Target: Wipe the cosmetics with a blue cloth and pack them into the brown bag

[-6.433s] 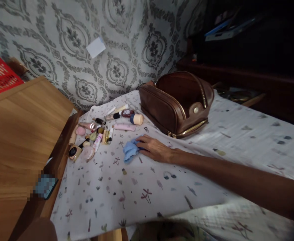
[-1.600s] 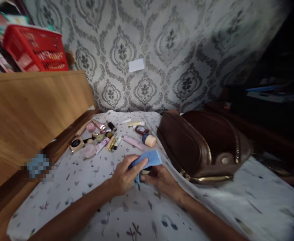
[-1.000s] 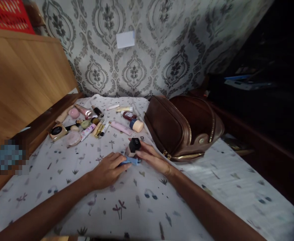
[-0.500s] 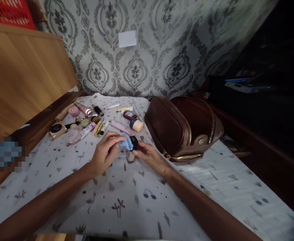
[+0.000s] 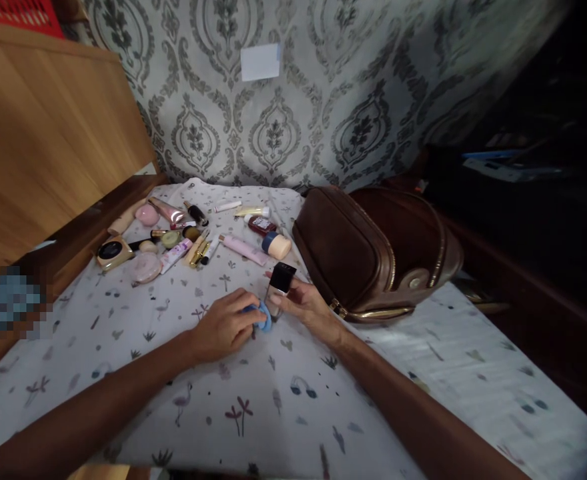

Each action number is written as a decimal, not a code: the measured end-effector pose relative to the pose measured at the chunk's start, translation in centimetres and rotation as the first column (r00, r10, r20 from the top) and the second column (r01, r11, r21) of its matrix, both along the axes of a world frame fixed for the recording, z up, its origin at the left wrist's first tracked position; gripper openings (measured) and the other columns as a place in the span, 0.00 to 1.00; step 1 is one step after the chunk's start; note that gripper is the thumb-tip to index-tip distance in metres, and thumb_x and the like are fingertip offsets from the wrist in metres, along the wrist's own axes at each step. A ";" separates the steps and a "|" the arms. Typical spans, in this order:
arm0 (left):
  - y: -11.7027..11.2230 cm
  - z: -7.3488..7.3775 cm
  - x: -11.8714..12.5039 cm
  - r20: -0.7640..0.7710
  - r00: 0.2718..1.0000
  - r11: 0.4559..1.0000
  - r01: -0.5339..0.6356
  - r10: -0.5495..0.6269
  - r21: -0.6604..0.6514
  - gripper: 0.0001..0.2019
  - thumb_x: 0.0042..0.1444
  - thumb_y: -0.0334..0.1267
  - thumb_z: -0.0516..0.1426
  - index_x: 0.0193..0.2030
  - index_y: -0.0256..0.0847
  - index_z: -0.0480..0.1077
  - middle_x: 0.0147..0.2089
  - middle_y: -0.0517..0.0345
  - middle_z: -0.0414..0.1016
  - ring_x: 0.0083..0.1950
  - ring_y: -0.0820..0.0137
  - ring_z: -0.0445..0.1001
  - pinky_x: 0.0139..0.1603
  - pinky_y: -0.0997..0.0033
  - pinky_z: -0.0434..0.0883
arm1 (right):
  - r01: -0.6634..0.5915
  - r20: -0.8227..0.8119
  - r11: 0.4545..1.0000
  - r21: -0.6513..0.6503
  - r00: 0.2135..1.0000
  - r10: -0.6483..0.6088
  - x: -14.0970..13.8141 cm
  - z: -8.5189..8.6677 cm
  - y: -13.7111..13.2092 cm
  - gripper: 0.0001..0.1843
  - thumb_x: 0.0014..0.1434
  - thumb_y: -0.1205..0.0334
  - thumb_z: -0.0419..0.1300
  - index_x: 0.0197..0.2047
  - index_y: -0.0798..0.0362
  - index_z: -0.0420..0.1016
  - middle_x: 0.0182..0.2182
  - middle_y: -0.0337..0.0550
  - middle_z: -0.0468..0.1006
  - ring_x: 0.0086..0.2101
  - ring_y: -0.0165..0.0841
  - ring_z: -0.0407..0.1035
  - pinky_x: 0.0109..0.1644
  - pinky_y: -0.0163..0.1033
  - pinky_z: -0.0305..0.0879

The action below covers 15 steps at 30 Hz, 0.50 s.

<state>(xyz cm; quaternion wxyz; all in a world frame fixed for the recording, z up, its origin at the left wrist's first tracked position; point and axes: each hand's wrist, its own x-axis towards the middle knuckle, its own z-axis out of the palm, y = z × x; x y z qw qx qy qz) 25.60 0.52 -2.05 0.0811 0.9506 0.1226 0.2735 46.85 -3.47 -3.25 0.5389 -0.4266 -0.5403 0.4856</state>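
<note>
1. A small bottle [image 5: 276,292] with a black cap [image 5: 283,274] is gripped in the right hand [image 5: 307,308], the fingers closed around its lower body from the right side.
2. A blue cloth [image 5: 263,315] is bunched under the curled fingers of the left hand [image 5: 226,327]; only a small fold of it is seen past the fingertips.
3. The bottle is held just above the worktop [image 5: 253,407], near the middle of the printed sheet. Its long axis is tilted, with the cap up and away from the person and the base down toward the cloth.
4. The cloth lies directly left of the bottle's base and appears to touch it. The left hand is thus the nearer one to the bottle's free side, and the two hands almost meet.
5. A brown bag [image 5: 373,250] is set just right of the right hand, lying on its side with its zip facing the person.
6. Scattered cosmetics [image 5: 171,240] are spread well to the far left, and a pink tube [image 5: 243,249] and a round-capped jar [image 5: 277,245] lie just beyond the bottle.
</note>
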 end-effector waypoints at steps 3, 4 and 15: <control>0.1 -0.1 0.0 -0.031 0.999 0.999 0.017 -0.018 -0.031 0.14 0.61 0.24 0.49 0.40 0.40 0.74 0.43 0.50 0.73 0.43 0.66 0.70 0.44 0.69 0.70 | 0.014 -0.028 1.000 -0.001 1.000 -0.014 -0.1 0.3 0.0 0.20 0.49 0.47 0.73 0.41 0.50 0.78 0.41 0.42 0.76 0.43 0.37 0.70 0.51 0.44 0.67; 0.1 -0.1 0.0 -0.024 0.999 0.998 0.023 -0.024 -0.052 0.14 0.60 0.24 0.49 0.40 0.40 0.75 0.43 0.50 0.73 0.43 0.66 0.70 0.44 0.69 0.69 | 0.023 -0.067 1.000 -0.002 0.997 -0.023 -0.1 0.3 0.0 0.21 0.49 0.49 0.74 0.42 0.49 0.76 0.40 0.41 0.77 0.41 0.35 0.70 0.49 0.42 0.68; 1.8 0.4 -0.1 0.297 0.886 0.767 -0.094 0.355 -0.634 0.13 0.65 0.33 0.52 0.51 0.41 0.75 0.46 0.53 0.74 0.48 0.66 0.73 0.51 0.66 0.69 | -0.121 -0.195 0.991 -0.062 0.975 0.107 0.2 -0.3 0.2 0.25 0.53 0.50 0.72 0.49 0.47 0.68 0.32 0.36 0.73 0.29 0.29 0.66 0.27 0.33 0.61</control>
